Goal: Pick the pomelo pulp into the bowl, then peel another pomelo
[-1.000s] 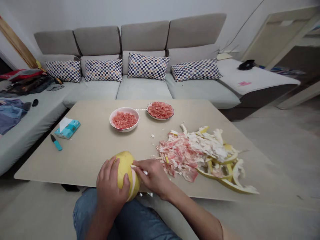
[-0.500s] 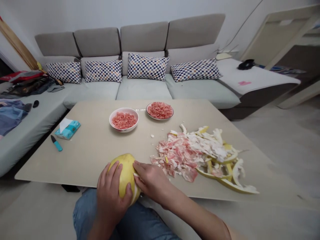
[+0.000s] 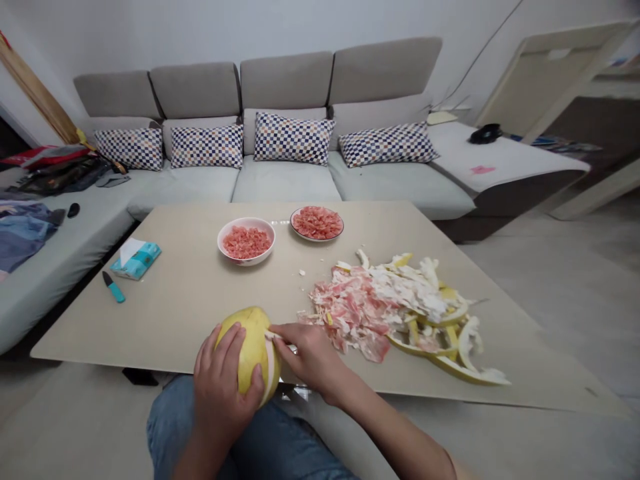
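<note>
A yellow pomelo (image 3: 255, 333) is held at the table's near edge, above my knees. My left hand (image 3: 225, 380) wraps round its left side, thumb across the front. Down its right side runs a pale band (image 3: 271, 367) where white pith shows. My right hand (image 3: 307, 353) pinches a small pale-edged strip of peel (image 3: 271, 335) at the top of that band, still against the fruit. Right of my hands lies a heap of pink membrane scraps (image 3: 350, 307), white pith (image 3: 410, 290) and curved yellow rind pieces (image 3: 465, 370).
Toward the back of the table (image 3: 185, 293) stand a bowl (image 3: 246, 260) and a plate (image 3: 317, 238), both full of pink pomelo flesh. A tissue pack (image 3: 136, 260) and a teal-handled knife (image 3: 114, 288) lie at the left. A sofa (image 3: 285, 183) stands behind.
My right hand has drawn slightly right, away from the pomelo, with the peel strip pinched. More of the pale band shows. My left hand keeps its hold, and the view has shifted a little.
</note>
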The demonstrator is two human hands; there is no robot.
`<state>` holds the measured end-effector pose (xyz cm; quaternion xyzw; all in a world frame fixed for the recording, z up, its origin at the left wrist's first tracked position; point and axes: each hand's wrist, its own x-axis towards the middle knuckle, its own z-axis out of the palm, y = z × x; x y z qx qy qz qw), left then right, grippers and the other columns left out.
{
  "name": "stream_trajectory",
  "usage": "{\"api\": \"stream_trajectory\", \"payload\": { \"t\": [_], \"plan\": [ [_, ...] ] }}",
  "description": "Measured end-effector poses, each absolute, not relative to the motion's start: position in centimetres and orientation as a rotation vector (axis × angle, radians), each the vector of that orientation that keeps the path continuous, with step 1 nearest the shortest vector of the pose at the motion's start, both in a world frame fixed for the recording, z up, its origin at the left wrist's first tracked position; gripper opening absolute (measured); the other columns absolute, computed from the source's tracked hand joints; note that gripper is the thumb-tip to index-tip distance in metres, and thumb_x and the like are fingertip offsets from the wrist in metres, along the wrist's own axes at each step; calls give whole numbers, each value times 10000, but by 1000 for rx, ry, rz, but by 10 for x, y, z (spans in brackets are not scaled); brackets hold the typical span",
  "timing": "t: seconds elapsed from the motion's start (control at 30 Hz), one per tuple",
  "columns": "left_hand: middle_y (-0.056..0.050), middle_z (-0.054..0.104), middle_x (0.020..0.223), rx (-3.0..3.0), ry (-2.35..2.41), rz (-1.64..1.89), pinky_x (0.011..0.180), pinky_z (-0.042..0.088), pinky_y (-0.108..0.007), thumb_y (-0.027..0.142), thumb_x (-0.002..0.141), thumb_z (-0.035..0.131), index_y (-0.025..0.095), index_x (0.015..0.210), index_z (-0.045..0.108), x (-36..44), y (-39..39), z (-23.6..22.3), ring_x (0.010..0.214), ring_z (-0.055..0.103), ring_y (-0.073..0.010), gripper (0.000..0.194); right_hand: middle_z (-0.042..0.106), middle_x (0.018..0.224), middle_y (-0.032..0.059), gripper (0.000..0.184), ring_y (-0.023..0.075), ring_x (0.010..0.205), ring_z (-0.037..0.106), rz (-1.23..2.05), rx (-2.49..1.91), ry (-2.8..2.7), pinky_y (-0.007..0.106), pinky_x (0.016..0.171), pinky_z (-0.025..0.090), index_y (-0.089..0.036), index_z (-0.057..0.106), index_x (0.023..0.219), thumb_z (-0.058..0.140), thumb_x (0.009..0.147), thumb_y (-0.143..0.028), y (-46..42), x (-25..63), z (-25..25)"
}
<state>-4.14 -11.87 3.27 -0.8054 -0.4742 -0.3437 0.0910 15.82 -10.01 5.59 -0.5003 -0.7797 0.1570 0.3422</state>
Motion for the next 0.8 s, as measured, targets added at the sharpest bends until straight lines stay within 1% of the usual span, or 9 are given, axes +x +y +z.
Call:
{"api": "stream_trajectory", "payload": {
  "t": [0.07, 0.13, 0.27, 0.33, 0.4, 0.47, 0.57, 0.7, 0.8],
  "plan": [
    [-159, 618, 1306, -2390, -1390, -1026, 1038, 441, -561, 286, 833, 602, 123, 1329, 505, -43, -123, 32, 1296, 486, -378, 532, 774, 990, 73, 220, 198, 846, 734, 328, -1319, -2089, 258, 730, 550, -182, 680, 1073, 559, 889, -185, -105, 155, 56],
    [-173, 616, 1301, -2379, -1363, -1040, 1033, 442, -571, 282, 832, 604, 108, 1326, 509, -43, -128, 31, 1300, 480, -384, 532, 766, 1014, 99, 230, 215, 842, 732, 202, -1325, -2128, 282, 710, 567, -153, 659, 1086, 557, 883, -185, -111, 149, 51],
    [-185, 624, 1275, -2345, -1298, -1112, 1025, 445, -588, 279, 822, 610, 98, 1301, 532, -43, -139, 25, 1304, 475, -396, 517, 759, 1010, 161, 237, 228, 802, 739, -168, -1223, -2059, 312, 678, 588, -84, 650, 1079, 494, 907, -136, -121, 138, 37],
    [-188, 627, 1265, -2336, -1279, -1145, 1022, 445, -598, 283, 818, 609, 101, 1299, 535, -45, -143, 21, 1310, 471, -402, 519, 764, 979, 168, 228, 225, 779, 741, -263, -1163, -1997, 310, 665, 592, -74, 655, 1059, 481, 917, -119, -124, 135, 31],
    [-195, 625, 1263, -2330, -1273, -1168, 1020, 442, -612, 280, 817, 605, 100, 1306, 531, -46, -146, 18, 1317, 465, -411, 526, 771, 944, 147, 203, 213, 752, 740, -219, -1136, -1920, 301, 664, 593, -93, 661, 1032, 498, 916, -124, -126, 135, 29],
    [-204, 622, 1263, -2324, -1268, -1183, 1017, 438, -628, 271, 815, 602, 95, 1311, 527, -48, -149, 16, 1320, 461, -421, 531, 778, 911, 112, 175, 195, 729, 736, -98, -1134, -1841, 286, 681, 594, -126, 668, 1009, 527, 906, -141, -127, 137, 30],
    [-210, 619, 1261, -2310, -1265, -1193, 1015, 436, -641, 271, 810, 603, 93, 1319, 520, -49, -152, 15, 1321, 461, -427, 545, 779, 934, 79, 163, 186, 773, 737, 22, -1154, -1815, 279, 742, 590, -163, 675, 1002, 548, 900, -158, -128, 140, 33],
    [-205, 623, 1249, -2281, -1254, -1174, 1014, 440, -642, 272, 799, 623, 105, 1326, 515, -45, -158, 14, 1324, 460, -424, 563, 759, 1060, 104, 223, 225, 879, 733, -24, -1230, -1925, 312, 765, 592, -135, 664, 1093, 566, 902, -193, -133, 143, 35],
    [-196, 634, 1230, -2258, -1227, -1168, 1013, 439, -646, 273, 787, 644, 115, 1326, 518, -41, -163, 12, 1321, 462, -425, 576, 751, 1086, 128, 255, 230, 861, 733, -109, -1223, -2003, 320, 728, 592, -104, 662, 1121, 557, 905, -188, -137, 144, 34]
  ]
}}
